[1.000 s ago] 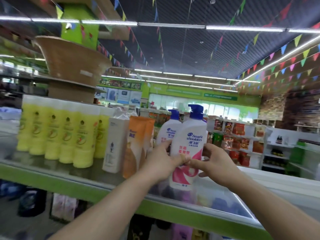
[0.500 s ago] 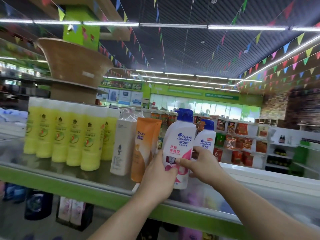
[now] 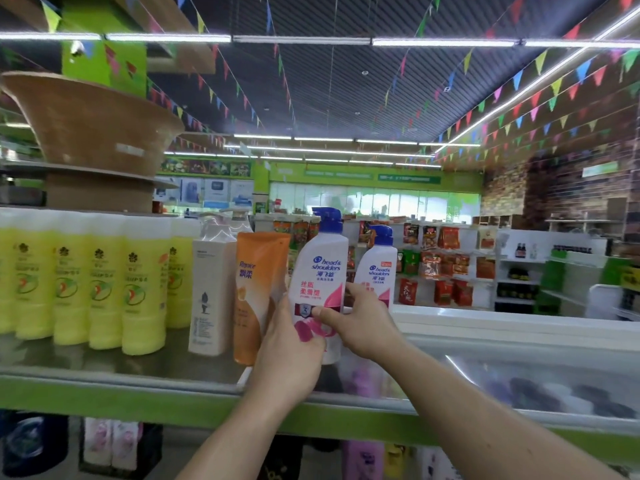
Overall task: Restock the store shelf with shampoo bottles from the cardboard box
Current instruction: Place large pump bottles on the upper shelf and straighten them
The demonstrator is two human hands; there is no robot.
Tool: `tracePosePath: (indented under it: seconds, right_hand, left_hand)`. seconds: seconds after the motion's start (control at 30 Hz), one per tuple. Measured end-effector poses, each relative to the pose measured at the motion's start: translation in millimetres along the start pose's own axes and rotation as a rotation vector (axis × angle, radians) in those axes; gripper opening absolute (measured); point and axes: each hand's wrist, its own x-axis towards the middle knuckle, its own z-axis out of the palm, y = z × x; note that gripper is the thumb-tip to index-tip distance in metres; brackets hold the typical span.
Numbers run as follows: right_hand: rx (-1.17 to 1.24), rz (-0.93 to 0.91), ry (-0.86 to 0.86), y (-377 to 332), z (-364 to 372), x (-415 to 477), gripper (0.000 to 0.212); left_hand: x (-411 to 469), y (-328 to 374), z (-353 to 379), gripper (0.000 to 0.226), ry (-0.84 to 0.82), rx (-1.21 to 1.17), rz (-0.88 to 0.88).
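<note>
Since the earlier frame, the bottle (image 3: pixel 320 271) had shifted left, to just beside the orange tube (image 3: pixel 256 292). It stood upright over the shelf (image 3: pixel 104 365). The left hand (image 3: pixel 291 355) and right hand (image 3: pixel 363 327) gripped its lower body from opposite sides. Base contact was hidden.

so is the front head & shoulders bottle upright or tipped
Upright: bottle stands with blue pump cap straight above; left hand and right hand grip its lower half.

Left hand (image 3: pixel 291 355) and right hand (image 3: pixel 363 327) grip the shampoo bottle (image 3: pixel 320 268), upright on the shelf (image 3: pixel 104 393), orange tube (image 3: pixel 256 292) at its 9 o'clock.
</note>
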Motion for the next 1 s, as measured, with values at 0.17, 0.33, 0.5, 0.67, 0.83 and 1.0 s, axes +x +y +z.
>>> tracePosePath:
  seconds: [0.17,0.33,0.5,0.67,0.83,1.0]
  right_hand:
    - [-0.031,0.014,0.005,-4.0,2.8,-5.2,0.043]
    - [-0.036,0.015,0.013,-6.8,6.1,-14.4,0.04]
    - [-0.045,0.019,-0.041,-13.0,0.2,-21.9,0.037]
    - [-0.132,0.01,-0.054,-15.5,-26.8,-49.0,0.04]
    - [-0.103,0.035,-0.002,-6.5,-55.9,-99.6,0.056]
    - [0.246,0.095,0.176,43.5,-79.5,-165.5,0.018]
  left_hand:
    - [-0.8,-0.8,2.2,0.062,0.018,0.03,-0.021]
    - [-2.8,1.5,5.4,0.062,0.051,0.085,-0.03]
    - [-4.1,4.5,4.9,0.048,0.057,0.056,-0.022]
    - [-16.7,11.0,2.1,0.043,0.119,0.014,0.021]
    - [-54.7,9.8,3.7,0.054,0.15,-0.06,0.03]
    - [-110.3,-10.2,24.3,0.052,0.228,-0.082,0.037]
